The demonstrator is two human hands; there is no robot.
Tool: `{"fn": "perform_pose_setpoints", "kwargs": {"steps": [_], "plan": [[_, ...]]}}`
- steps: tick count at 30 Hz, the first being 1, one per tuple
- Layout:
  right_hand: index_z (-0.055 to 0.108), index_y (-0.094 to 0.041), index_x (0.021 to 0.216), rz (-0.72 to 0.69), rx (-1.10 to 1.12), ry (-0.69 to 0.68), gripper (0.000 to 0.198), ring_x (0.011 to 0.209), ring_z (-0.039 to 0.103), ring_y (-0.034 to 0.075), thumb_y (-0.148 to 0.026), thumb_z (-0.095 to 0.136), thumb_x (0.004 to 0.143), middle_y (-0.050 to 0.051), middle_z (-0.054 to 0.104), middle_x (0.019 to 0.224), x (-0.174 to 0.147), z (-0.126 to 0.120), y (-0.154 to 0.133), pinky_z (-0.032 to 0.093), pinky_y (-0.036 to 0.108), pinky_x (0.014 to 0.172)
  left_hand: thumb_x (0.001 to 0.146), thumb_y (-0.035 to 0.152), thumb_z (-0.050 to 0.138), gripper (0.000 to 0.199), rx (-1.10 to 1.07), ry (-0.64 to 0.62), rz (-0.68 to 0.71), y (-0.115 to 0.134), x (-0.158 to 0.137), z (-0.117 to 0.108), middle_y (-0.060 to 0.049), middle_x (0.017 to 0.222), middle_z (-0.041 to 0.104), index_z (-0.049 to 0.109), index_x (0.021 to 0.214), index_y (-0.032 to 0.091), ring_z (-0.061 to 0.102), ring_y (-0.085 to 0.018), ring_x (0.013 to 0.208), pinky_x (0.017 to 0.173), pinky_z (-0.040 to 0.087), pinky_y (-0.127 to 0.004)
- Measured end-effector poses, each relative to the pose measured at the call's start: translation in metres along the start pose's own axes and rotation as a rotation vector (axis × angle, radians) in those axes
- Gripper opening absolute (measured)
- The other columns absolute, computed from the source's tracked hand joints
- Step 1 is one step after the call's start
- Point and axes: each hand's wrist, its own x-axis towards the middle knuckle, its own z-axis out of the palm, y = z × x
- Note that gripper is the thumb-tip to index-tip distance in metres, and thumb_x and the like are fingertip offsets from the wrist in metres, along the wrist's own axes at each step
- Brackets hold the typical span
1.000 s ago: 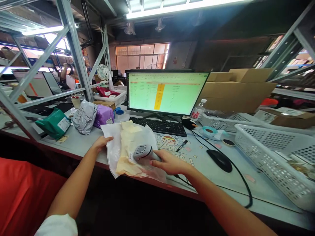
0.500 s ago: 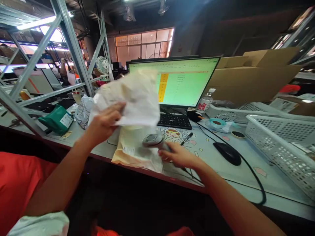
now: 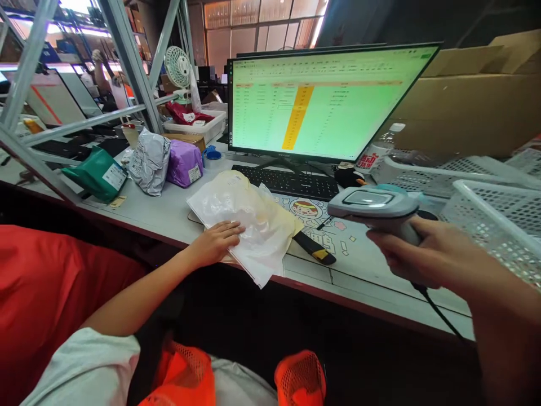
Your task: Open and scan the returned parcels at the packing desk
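My left hand lies on a crumpled white plastic mailer bag at the desk's front edge, its fingers stretched over the film and its thumb mostly hidden. Yellowish paper shows at the bag's right side. My right hand is wrapped round the handle of a grey barcode scanner, raised above the right of the desk, with its cable hanging below. From under the bag sticks a black-and-yellow handle, like that of a utility knife.
A monitor showing a spreadsheet stands behind a black keyboard. Left lie a green parcel, a grey parcel and a purple parcel by a metal rack post. White plastic baskets stand at right.
My left hand has lowered the white mailer bag from the air onto the desk. My right hand has moved the scanner right and up. The view has shifted, showing the purple parcel.
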Motion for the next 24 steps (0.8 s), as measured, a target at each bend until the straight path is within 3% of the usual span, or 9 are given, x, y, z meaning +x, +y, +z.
{"fn": "perform_pose_setpoints", "kwargs": {"steps": [3, 8, 16, 20, 22, 24], "plan": [[0.056, -0.022, 0.082, -0.013, -0.056, -0.074, 0.058, 0.043, 0.051, 0.018, -0.077, 0.07, 0.074, 0.007, 0.058, 0.055, 0.012, 0.007, -0.027, 0.032, 0.03, 0.035, 0.093, 0.01, 0.054, 0.022, 0.005, -0.047, 0.072, 0.014, -0.004, -0.002, -0.011, 0.154, 0.056, 0.067, 0.108, 0.018, 0.047, -0.027, 0.149, 0.127, 0.037, -0.049], [0.063, -0.019, 0.096, -0.152, -0.064, -0.177, 0.058, 0.041, 0.046, 0.013, -0.073, 0.07, 0.077, 0.0, 0.054, 0.055, 0.043, 0.012, -0.081, 0.034, 0.027, 0.038, 0.09, 0.008, 0.054, 0.026, 0.017, -0.087, 0.113, 0.036, -0.019, 0.01, -0.01, 0.156, 0.053, 0.068, 0.109, 0.019, 0.042, -0.025, 0.152, 0.129, 0.034, -0.046], [0.064, -0.019, 0.092, -0.234, -0.237, -0.339, 0.043, 0.05, 0.054, 0.016, -0.061, 0.07, 0.085, 0.002, 0.057, 0.061, 0.081, 0.025, -0.135, 0.039, 0.027, 0.042, 0.09, 0.01, 0.056, 0.026, 0.048, -0.072, 0.116, 0.038, -0.023, 0.016, -0.009, 0.157, 0.053, 0.067, 0.112, 0.019, 0.041, -0.022, 0.152, 0.13, 0.032, -0.043], [0.063, -0.019, 0.098, -0.216, -0.192, -0.268, 0.047, 0.051, 0.057, 0.016, -0.063, 0.069, 0.084, 0.003, 0.06, 0.066, 0.082, 0.027, -0.119, 0.04, 0.026, 0.043, 0.098, 0.028, 0.059, 0.026, 0.132, -0.052, 0.082, 0.035, -0.028, 0.015, -0.008, 0.161, 0.048, 0.065, 0.123, 0.019, 0.035, -0.024, 0.155, 0.131, 0.028, -0.046], [0.063, -0.018, 0.098, -0.198, -0.211, -0.2, 0.046, 0.052, 0.058, 0.016, -0.062, 0.065, 0.086, 0.003, 0.062, 0.067, 0.083, 0.027, -0.093, 0.039, 0.026, 0.043, 0.098, 0.039, 0.063, 0.041, 0.208, -0.032, 0.023, 0.028, -0.032, 0.013, -0.006, 0.165, 0.041, 0.061, 0.136, 0.023, 0.031, -0.027, 0.157, 0.132, 0.022, -0.051], [0.063, -0.016, 0.095, -0.168, -0.3, -0.091, 0.044, 0.056, 0.06, 0.018, -0.059, 0.058, 0.089, 0.005, 0.064, 0.07, 0.084, 0.028, -0.059, 0.039, 0.026, 0.046, 0.097, 0.039, 0.066, 0.055, 0.279, -0.015, -0.036, 0.017, -0.036, 0.01, -0.004, 0.169, 0.035, 0.053, 0.149, 0.028, 0.027, -0.03, 0.159, 0.132, 0.016, -0.054]]}}
